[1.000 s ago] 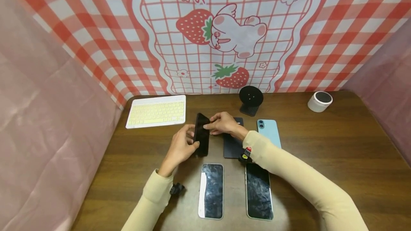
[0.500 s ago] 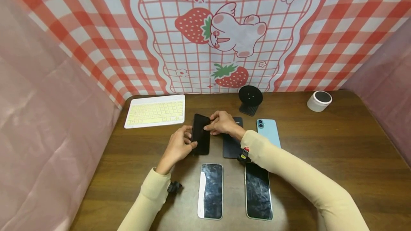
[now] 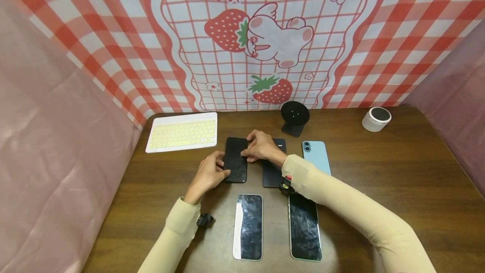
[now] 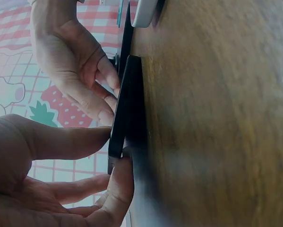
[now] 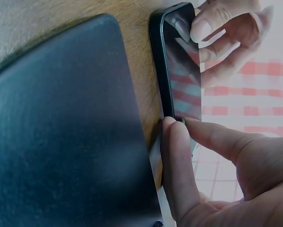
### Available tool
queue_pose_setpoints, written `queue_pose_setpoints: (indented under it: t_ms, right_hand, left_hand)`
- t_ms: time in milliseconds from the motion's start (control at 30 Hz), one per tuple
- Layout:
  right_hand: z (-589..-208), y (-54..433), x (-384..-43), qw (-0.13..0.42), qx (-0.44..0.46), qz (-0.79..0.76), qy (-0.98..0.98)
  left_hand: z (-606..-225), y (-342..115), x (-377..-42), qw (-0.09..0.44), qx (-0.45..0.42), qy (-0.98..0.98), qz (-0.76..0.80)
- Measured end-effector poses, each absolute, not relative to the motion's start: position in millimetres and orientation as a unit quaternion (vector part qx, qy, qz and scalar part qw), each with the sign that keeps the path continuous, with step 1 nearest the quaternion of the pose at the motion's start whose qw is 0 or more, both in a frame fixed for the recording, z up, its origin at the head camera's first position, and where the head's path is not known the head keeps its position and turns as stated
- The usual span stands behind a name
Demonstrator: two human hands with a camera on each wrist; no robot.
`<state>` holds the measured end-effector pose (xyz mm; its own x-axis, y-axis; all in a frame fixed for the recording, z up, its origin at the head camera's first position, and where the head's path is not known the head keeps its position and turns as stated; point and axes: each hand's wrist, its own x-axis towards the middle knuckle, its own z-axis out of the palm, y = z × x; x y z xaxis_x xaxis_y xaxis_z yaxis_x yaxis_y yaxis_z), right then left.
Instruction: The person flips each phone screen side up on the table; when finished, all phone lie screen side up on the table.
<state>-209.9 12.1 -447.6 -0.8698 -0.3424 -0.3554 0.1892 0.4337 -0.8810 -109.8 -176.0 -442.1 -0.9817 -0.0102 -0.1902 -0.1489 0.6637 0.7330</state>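
Observation:
Between both hands is a black smartphone (image 3: 235,164), its dark glossy screen facing up. My left hand (image 3: 207,173) pinches its left edge, thumb on the screen and a fingertip beneath, as the left wrist view shows. My right hand (image 3: 262,146) pinches the opposite long edge near the top, most clearly seen in the right wrist view. In the left wrist view the phone (image 4: 121,113) leans at a slight angle close over the wood. Just right of it, partly hidden beneath my right wrist, lies a flat dark slab (image 3: 273,174).
Two phones lie screen up in front, a left one (image 3: 251,226) and a right one (image 3: 305,228). A light-blue phone (image 3: 317,157) lies face down at right. Along the back are a white keyboard (image 3: 182,132), a black round-headed stand (image 3: 295,113) and a white cylinder (image 3: 373,123).
The black phone has tipped from nearly on edge to almost flat, screen up, its left side lowered toward the table. Both hands have kept their grip.

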Motion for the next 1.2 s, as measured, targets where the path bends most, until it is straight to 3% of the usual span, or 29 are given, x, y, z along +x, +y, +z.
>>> queue_pose_setpoints:
  t_ms: [1200]
  right_hand:
    - [-448.0,7.9,-208.6,0.264,-0.080,-0.515,0.812]
  left_hand:
    - [-444.5,-178.7,-111.9,0.099,-0.041,0.926,0.361]
